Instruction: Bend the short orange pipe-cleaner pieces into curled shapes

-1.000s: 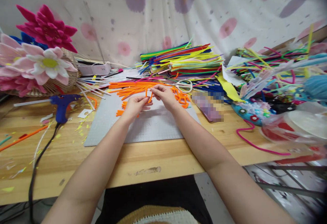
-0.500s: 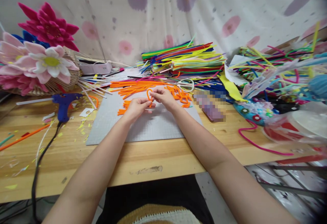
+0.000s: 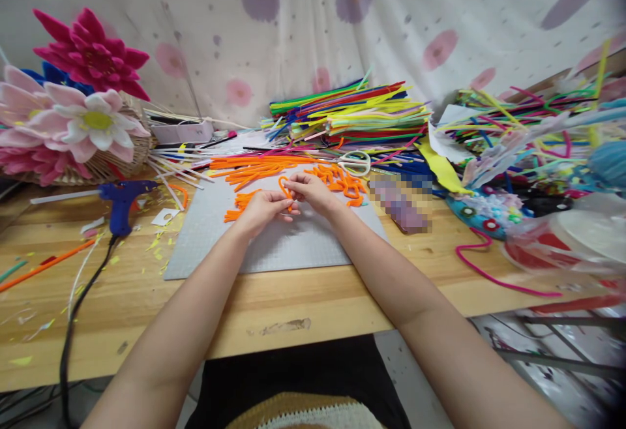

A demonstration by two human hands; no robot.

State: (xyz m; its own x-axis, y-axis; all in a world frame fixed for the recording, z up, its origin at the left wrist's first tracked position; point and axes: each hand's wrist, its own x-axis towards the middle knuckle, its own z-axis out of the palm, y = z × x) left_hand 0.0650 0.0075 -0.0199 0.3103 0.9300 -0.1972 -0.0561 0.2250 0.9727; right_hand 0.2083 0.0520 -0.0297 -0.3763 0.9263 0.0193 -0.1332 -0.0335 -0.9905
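Right hand [image 3: 313,192] dips nearer the left hand [image 3: 263,211], both pinching the bent orange pipe cleaner [image 3: 282,184]: light, fuzzy, bendable, I'd judge, best held near its ends.

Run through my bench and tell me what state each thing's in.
Orange pipe cleaner: bent into a loop, held by left hand and right hand
Glue gun: lying on its side, cord attached
Scissors: lying down, open or shut unclear
Cutting mat: flat, partly covered
Magenta pipe cleaner: bent, loose
White flower: petals spread

Blue glue gun [image 3: 120,206], magenta flower [image 3: 95,54], spotted curtain [image 3: 303,38] behind, blurred bundle [image 3: 552,246], perhaps plastic-wrapped, at right
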